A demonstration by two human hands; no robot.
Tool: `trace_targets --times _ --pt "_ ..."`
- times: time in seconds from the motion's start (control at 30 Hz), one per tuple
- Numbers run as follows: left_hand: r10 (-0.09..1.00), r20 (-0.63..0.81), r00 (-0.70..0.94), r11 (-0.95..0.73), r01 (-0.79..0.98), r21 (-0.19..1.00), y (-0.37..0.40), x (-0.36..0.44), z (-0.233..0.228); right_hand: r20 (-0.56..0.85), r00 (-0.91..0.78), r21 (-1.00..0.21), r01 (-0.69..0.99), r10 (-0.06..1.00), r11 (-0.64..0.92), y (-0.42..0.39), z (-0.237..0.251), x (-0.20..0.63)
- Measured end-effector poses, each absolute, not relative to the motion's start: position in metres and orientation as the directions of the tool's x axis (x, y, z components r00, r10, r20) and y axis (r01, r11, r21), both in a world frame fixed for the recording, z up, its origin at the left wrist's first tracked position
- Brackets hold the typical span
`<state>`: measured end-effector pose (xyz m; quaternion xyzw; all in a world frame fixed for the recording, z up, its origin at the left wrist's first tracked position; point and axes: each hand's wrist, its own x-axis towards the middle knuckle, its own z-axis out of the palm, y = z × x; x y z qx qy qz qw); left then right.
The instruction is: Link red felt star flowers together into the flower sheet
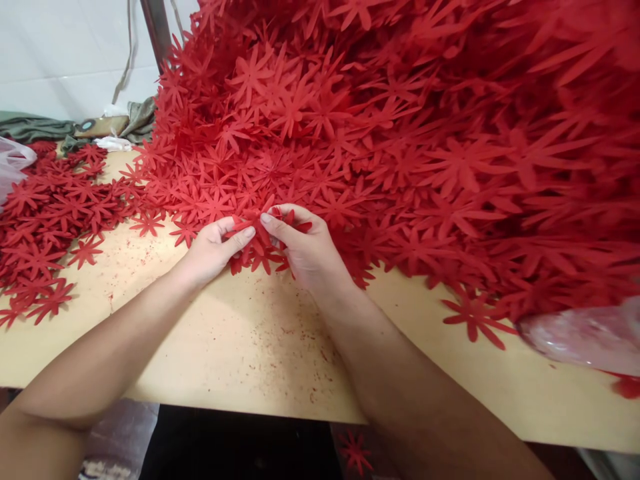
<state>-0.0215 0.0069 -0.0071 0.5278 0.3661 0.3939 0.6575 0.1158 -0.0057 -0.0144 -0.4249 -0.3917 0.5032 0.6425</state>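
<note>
A huge heap of red flower-shaped cutouts covers the right and back of a pale wooden table. At the heap's front edge my left hand and my right hand meet over a small bunch of red flower cutouts. Both thumbs press on its top and the fingers curl under it, so both hands grip the same bunch. A thinner, flatter layer of the same cutouts lies at the left of the table.
A clear plastic bag lies at the right table edge, another plastic bag at far left. Grey-green cloth and a metal post stand at the back by the white wall. One cutout lies on the floor below.
</note>
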Motion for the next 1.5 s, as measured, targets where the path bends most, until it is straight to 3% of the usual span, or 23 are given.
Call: trace_targets --times 0.33,0.57,0.77,0.87,1.0,1.1,1.27,1.5 --pt "0.959 -0.127 0.254 0.167 -0.143 0.976 0.011 -0.021 -0.004 0.096 0.368 -0.938 -0.277 0.925 0.208 -0.002 -0.015 0.121" --pt "0.980 -0.084 0.182 0.120 -0.199 0.973 0.009 -0.020 -0.001 0.137 0.425 -0.930 -0.257 0.895 0.265 -0.003 -0.011 0.121" --pt "0.996 -0.093 0.000 0.090 -0.225 0.970 0.016 -0.026 0.006 0.099 0.483 -0.902 -0.325 0.870 0.283 0.002 -0.002 0.141" --pt "0.996 -0.086 0.037 0.092 -0.194 0.977 0.016 -0.026 0.008 0.162 0.487 -0.927 -0.223 0.859 0.301 0.001 -0.002 0.140" --pt "0.987 -0.045 0.156 0.071 -0.169 0.983 0.012 -0.025 0.005 0.311 0.388 -0.947 0.050 0.868 0.317 -0.005 -0.010 0.126" --pt "0.984 -0.022 0.177 0.053 -0.173 0.983 0.012 -0.025 0.003 0.339 0.373 -0.941 0.152 0.864 0.303 -0.007 -0.019 0.121" --pt "0.980 0.013 0.197 0.021 -0.168 0.986 0.012 -0.027 0.002 0.307 0.362 -0.951 0.137 0.880 0.276 -0.007 -0.020 0.118" --pt "0.985 -0.071 0.155 0.109 -0.250 0.962 0.013 -0.027 -0.001 0.169 0.367 -0.984 0.001 0.915 0.181 -0.007 -0.005 0.115"
